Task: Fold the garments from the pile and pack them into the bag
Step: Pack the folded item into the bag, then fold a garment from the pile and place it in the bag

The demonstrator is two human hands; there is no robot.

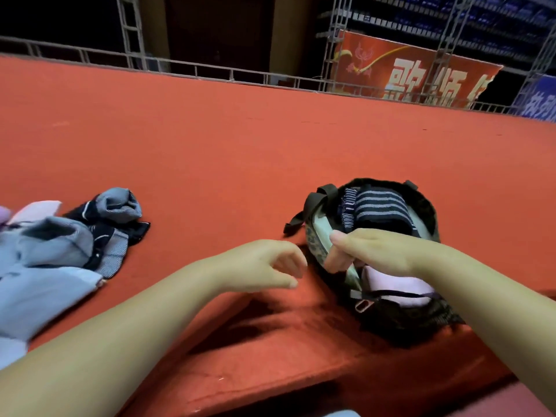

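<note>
We count one bag [400, 322], lower right of centre on the red carpet [240, 152], holding two folded items: a dark striped garment [380, 207] and a pink garment [391, 284]. One unfolded pile [60, 251] lies at left edge. Right hand [373, 251] pinches the bag's rim; left hand [264, 264] hangs loosely curled, empty.

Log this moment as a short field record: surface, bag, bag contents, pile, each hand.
surface: red carpeted platform
bag: dark bag, open, right of centre
bag contents: striped navy garment; pink garment
pile: blue, pink and navy garments, unfolded, at left
left hand: loosely curled, holds nothing, beside the bag
right hand: grips the bag's near-left rim
</note>
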